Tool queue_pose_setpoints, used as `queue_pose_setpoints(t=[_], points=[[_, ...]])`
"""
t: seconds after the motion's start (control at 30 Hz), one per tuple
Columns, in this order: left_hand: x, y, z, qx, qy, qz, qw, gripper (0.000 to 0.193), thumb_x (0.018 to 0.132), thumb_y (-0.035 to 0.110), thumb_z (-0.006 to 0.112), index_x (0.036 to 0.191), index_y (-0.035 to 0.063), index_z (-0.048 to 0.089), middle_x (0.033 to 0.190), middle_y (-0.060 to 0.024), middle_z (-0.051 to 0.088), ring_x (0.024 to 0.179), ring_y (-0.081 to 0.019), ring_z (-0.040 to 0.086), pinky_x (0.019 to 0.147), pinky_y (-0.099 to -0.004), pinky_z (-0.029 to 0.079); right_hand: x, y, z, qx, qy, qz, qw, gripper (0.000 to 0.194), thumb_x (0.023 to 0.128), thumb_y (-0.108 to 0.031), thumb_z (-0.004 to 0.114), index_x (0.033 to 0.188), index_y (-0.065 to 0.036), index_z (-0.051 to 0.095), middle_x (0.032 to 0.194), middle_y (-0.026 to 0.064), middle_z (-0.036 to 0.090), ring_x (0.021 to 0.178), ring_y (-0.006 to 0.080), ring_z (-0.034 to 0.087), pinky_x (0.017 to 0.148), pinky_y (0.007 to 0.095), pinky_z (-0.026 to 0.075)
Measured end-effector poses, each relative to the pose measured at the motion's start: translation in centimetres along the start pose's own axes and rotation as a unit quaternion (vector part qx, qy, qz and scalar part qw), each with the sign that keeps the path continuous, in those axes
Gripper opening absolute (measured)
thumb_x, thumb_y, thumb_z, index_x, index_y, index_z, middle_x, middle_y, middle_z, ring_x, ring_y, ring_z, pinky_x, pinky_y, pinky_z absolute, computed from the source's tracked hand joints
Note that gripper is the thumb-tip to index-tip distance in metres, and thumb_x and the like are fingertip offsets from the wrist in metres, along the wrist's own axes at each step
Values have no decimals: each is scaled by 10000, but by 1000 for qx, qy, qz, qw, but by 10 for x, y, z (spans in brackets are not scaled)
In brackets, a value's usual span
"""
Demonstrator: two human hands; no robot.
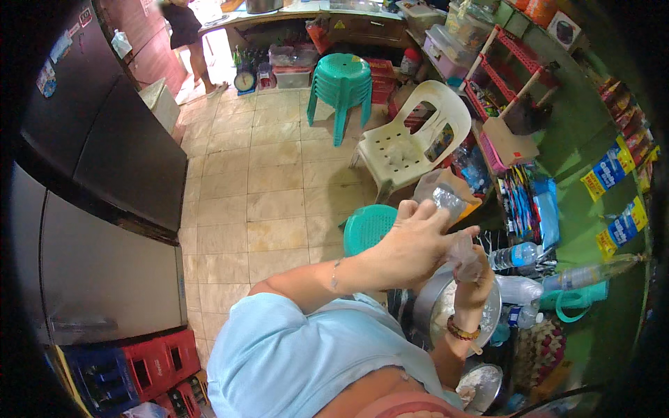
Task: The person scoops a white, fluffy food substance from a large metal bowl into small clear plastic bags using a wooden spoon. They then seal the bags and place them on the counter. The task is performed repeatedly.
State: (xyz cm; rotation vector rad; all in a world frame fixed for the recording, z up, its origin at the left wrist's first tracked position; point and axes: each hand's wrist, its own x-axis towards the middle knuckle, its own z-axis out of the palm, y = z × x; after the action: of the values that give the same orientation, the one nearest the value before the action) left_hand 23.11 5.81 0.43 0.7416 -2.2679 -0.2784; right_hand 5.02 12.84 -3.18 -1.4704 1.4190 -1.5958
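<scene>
My left hand [418, 248], with a thin chain bracelet at the wrist, reaches across from the left, its fingers bent. Its thumb and finger meet a crumpled clear plastic bag [464, 258]. Just below, my right hand [478, 282] grips the same bag; a beaded bracelet circles that wrist. What the bag contains is hidden by my fingers. Under the right forearm stands a large metal pot [491, 318] with white contents and a handle showing at its rim. A smaller metal bowl [481, 389] with whitish contents sits nearer my body.
Beyond my left hand are an open plastic packet [444, 193], a green stool [368, 227] and a cream plastic chair [413, 138]. Water bottles [515, 256] and a teal pitcher [575, 300] line the right side. Refrigerators [115, 266] stand left. A person [183, 31] stands at the far doorway.
</scene>
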Motion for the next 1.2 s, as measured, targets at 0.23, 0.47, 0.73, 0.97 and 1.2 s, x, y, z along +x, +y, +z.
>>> queue_pose_setpoints(t=[0.23, 0.47, 0.73, 0.97, 1.2], points=[[33, 18, -8, -136, -75, 36, 987, 188, 825, 163, 619, 1012, 141, 618, 788, -110, 638, 774, -356, 653, 626, -456, 489, -13, 7, -6, -189, -38, -69, 979, 454, 972, -373, 559, 1319, -81, 530, 1105, 69, 618, 942, 211, 594, 792, 330, 466], [70, 59, -18, -447, 81, 137, 880, 167, 981, 171, 560, 1063, 38, 620, 941, -130, 644, 805, -213, 633, 687, -348, 482, 5, -23, -54, -281, 69, 31, 957, 312, 942, -83, 411, 1172, 68, 558, 1173, 201, 606, 1149, 318, 554, 1016, 420, 409], [55, 32, -2, -407, 50, -30, 912, 189, 959, 171, 621, 1074, 21, 636, 941, -67, 635, 783, -131, 564, 685, -276, 456, -28, -16, -126, -529, 8, 28, 848, 188, 843, -31, 556, 1016, 32, 591, 756, 200, 613, 689, 312, 630, 649, 422, 472], [48, 52, 67, -341, -177, 195, 903, 940, 571, 380, 899, 1344, 11, 511, 1281, -215, 534, 1216, -378, 480, 1023, -460, 353, -47, -32, -123, -184, 33, -91, 978, 187, 846, -176, 531, 838, 4, 580, 738, 85, 589, 677, 216, 573, 635, 339, 475], [3, 97, 139, -488, -416, 30, 767, 380, 819, 187, 727, 1113, -7, 587, 986, -197, 676, 925, -320, 645, 821, -418, 477, -44, -42, -103, -314, 47, -204, 926, 365, 1009, -304, 445, 771, -40, 523, 648, 101, 523, 567, 260, 528, 541, 355, 401]])
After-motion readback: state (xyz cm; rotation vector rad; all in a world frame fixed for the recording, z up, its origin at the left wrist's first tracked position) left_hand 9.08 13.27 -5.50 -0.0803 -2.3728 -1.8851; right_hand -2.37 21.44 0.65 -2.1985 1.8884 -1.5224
